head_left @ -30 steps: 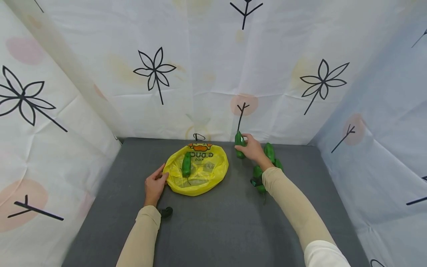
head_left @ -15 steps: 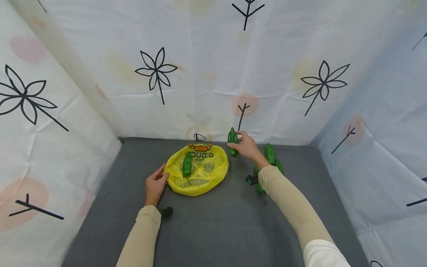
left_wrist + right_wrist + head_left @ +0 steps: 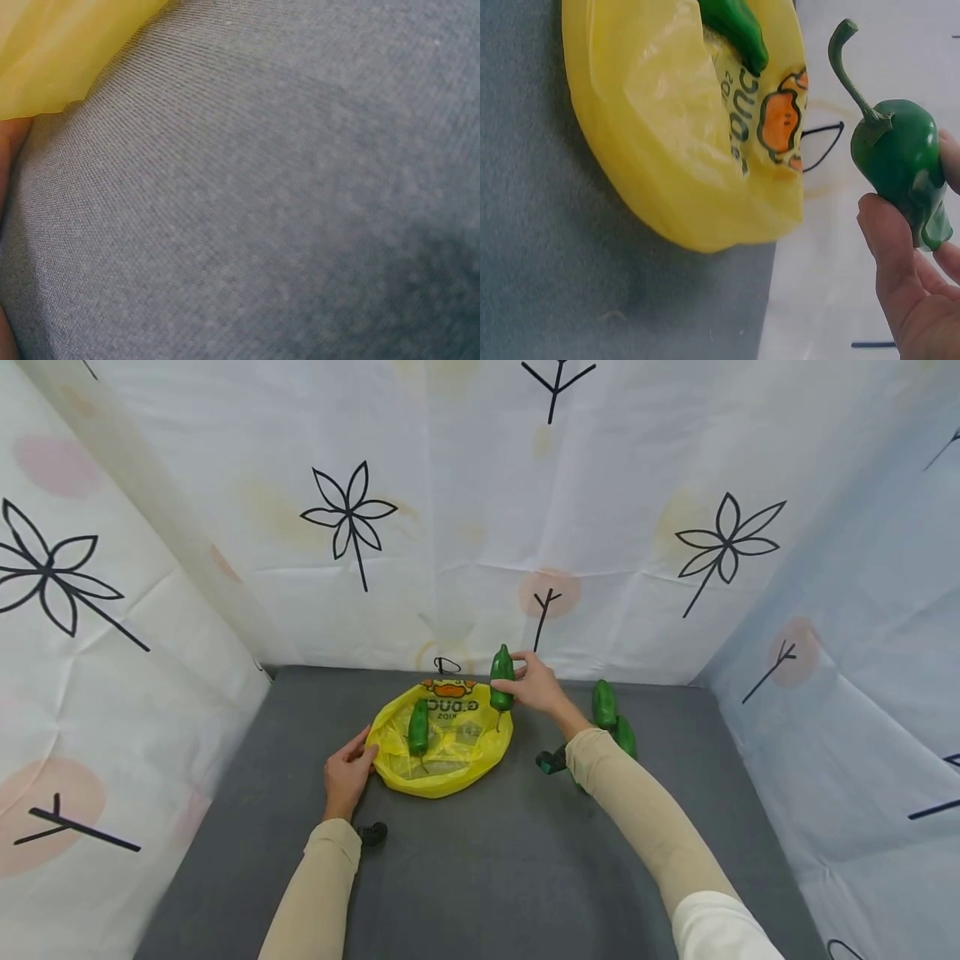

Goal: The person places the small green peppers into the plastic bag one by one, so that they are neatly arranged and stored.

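Observation:
A green pepper (image 3: 502,678) with a long curved stem is pinched between the thumb and fingers of my right hand (image 3: 537,687). In the head view it overlaps the right rim of the yellow plastic bag (image 3: 438,786), and the right wrist view shows it apart from the bag. The bag lies with its mouth spread wide, showing a printed duck. Inside rests another green pepper (image 3: 418,727). My left hand (image 3: 348,776) holds the bag's left rim, thumb and fingers at its edge; the left wrist view catches only slivers of fingers beneath the yellow plastic (image 3: 67,52).
To the right, more green peppers (image 3: 604,703) lie on the dark grey table (image 3: 465,877), partly hidden behind the right forearm. White patterned curtains (image 3: 465,527) rise along the table's back and both sides. A small dark wrist device (image 3: 551,762) sits by the right sleeve.
My right hand has carried its pepper leftward, from the table's back edge to the bag's right rim. The left hand and the bag have stayed where they were.

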{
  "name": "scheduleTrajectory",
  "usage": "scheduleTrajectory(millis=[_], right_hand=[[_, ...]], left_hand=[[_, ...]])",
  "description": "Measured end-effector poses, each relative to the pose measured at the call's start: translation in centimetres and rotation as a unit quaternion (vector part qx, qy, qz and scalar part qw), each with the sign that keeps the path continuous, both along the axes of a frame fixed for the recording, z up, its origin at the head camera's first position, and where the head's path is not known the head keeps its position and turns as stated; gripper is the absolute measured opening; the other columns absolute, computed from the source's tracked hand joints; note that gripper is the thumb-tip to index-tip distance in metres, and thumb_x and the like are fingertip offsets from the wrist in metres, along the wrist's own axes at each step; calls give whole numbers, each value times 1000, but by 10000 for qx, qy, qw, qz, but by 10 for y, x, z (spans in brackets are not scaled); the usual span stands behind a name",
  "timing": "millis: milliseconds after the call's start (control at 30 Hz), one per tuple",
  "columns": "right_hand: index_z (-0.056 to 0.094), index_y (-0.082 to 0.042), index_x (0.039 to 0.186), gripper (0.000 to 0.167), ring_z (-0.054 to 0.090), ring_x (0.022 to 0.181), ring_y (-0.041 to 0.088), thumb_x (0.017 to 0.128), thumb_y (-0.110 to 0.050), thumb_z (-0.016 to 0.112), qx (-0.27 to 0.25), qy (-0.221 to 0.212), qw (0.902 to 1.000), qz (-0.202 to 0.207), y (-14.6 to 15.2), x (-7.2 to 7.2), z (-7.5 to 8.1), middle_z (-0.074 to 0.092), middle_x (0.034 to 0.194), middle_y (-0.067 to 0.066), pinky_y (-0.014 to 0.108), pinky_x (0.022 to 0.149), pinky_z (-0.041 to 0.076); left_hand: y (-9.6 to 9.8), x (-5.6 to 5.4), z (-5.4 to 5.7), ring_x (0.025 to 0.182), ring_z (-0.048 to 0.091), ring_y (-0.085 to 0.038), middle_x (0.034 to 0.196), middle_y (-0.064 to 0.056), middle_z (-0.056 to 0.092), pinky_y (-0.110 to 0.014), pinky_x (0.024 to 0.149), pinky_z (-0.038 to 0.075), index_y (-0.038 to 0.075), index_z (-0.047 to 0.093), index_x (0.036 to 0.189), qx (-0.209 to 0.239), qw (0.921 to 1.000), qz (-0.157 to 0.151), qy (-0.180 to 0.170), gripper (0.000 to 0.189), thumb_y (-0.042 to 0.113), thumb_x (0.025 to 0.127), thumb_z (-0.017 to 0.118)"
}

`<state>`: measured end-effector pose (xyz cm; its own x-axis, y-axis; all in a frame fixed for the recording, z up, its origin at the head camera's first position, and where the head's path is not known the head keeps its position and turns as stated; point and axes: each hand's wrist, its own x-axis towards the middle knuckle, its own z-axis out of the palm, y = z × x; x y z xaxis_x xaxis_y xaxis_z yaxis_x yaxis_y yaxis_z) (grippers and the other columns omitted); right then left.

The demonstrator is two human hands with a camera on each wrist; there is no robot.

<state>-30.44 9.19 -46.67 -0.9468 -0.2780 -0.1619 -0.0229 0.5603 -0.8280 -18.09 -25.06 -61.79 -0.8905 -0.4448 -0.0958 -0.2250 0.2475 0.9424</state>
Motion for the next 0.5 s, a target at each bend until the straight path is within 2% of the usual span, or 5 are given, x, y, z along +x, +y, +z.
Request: scheduleTrajectory(millis=[133,367,500], right_hand=[[36,-11,155,76,74,97,34,94,-36,74,-122,-64,9999,54,-8,0,0,63,131,22,38,73,63],[34,-10,155,76,74,99,36,94,-32,74,-378,-194,9989,191,-24,4,0,61,132,24,53,85,61],[35,-12,154,76,74,97,34,94,-33,75,-385,-257,9986,244,-33,5,-1,62,131,23,47,79,63]], left_hand=[[0,-1,1,76,66,2,119,-11,74,-11,69,54,36,64,139,-14,10000,-23,-57,44,42,95,70],[-2,0,-1,76,65,3,119,-9,75,-10,69,52,37,64,139,-129,9999,-6,-90,45,43,95,70],[-2,0,-2,75,64,3,118,-10,75,-10,69,52,36,65,138,-121,9999,-9,-26,44,43,95,70]])
